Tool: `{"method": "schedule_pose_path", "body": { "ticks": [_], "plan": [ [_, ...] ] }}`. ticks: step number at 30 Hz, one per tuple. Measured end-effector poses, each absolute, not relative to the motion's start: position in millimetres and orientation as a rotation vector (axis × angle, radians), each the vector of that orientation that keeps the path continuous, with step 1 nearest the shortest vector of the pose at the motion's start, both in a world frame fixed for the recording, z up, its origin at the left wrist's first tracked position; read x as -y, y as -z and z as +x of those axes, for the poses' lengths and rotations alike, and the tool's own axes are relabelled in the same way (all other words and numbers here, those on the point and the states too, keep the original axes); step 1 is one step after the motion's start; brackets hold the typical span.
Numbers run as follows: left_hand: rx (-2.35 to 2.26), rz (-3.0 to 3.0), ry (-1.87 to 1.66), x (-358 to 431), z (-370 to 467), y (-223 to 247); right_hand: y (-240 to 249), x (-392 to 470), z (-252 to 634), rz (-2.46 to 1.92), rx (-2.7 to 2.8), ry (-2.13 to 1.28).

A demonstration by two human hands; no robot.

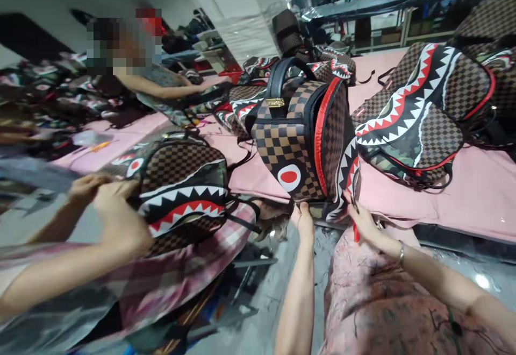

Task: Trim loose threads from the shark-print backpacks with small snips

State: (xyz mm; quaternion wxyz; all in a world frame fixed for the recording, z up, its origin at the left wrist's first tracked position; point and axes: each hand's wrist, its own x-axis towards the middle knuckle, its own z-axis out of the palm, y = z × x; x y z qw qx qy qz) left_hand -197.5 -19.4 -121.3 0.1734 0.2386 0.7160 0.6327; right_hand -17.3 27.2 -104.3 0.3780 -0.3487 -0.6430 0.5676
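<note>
Upright checkered backpack [300, 145] stands at frame centre on the pink table [475, 193], shark-mouth print and red eye dot facing the camera, black handle on top. Left hand [304, 220] at the bag's 6 o'clock, touching the bottom edge; its fingers are tucked under the bag and hidden, so can't tell if clenched or loose. Right hand [363, 220] at the bag's 5 o'clock, fingers pinched on a red strip [356, 231] by the lower corner; the fingertips are partly hidden by the fabric. Bracelet on the right wrist. Both forearms run out of frame at the bottom.

At 3 o'clock from the bag, a second shark backpack [419, 113] lies flat on the table, cut partly by more bags at the right edge. At 9 o'clock, another person's two hands [107, 204] grip a smaller shark bag [181, 193] on their lap; motion blur smears the sleeve and the left edge. At 10 o'clock a seated person with an arm stretched over the table, face pixelated. Bag pile at 12 o'clock is too far and jumbled to count.
</note>
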Motion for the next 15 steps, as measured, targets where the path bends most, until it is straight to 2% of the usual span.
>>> {"method": "schedule_pose_path", "body": {
  "ticks": [3,7,10,12,15],
  "plan": [
    [-1.961,0.536,-1.843,17.9,-190.7,109.9,71.2,-17.0,-18.8,-0.824,1.778,-1.377],
    [-1.769,0.313,-1.771,19.0,-214.0,96.9,8.1,-5.9,-1.4,-0.381,2.128,-1.307],
    [-1.632,0.145,-1.661,21.9,-228.6,106.4,-21.6,-9.8,11.1,-0.214,2.244,-1.283],
    [-1.564,0.026,-1.569,30.1,-227.0,122.4,-19.0,-19.7,20.8,-0.324,2.228,-1.251],
    [-1.463,-0.134,-1.458,52.8,-211.1,151.8,18.6,-37.5,46.3,-0.726,2.070,-1.222]
  ]
}}
